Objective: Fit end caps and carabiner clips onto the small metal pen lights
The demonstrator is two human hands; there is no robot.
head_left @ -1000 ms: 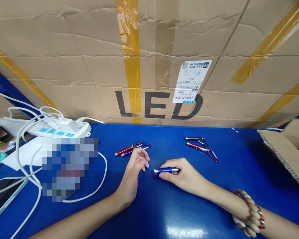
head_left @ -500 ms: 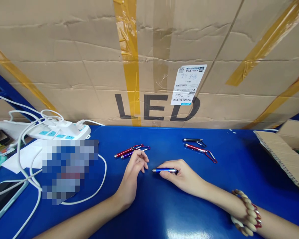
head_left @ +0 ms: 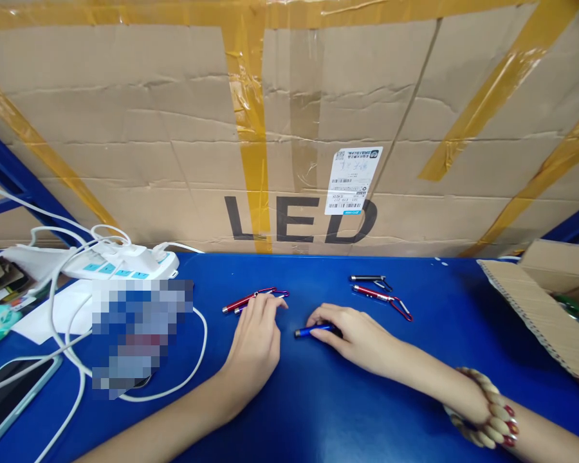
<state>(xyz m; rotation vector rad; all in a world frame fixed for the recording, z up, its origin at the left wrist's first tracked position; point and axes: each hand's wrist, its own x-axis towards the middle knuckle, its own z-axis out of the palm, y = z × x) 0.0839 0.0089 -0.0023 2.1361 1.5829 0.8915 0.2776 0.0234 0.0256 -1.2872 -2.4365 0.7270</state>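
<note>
A blue pen-shaped torch [head_left: 307,332] lies between the thumb and fingers of my right hand [head_left: 350,331], near the middle of the blue table. My left hand [head_left: 258,337] is palm down with bent fingers, over the carabiner end of a red torch [head_left: 236,303] and a purple torch [head_left: 240,310]. It covers most of the purple one; whether the fingertips grip anything is hidden. Behind my right hand, a black torch [head_left: 361,278] lies beside another red torch [head_left: 369,292] with a red carabiner.
A large cardboard box [head_left: 183,193] marked LED stands behind the table. At the left are a white power strip [head_left: 125,269], looping white cables, a phone [head_left: 14,399] and a blurred patch. An open carton [head_left: 535,321] with green items inside is at the right edge.
My left hand has turned palm down and reached over the red and purple torches. My right hand stays on the blue torch, with its fingers more bent. The camera view has tilted slightly upward.
</note>
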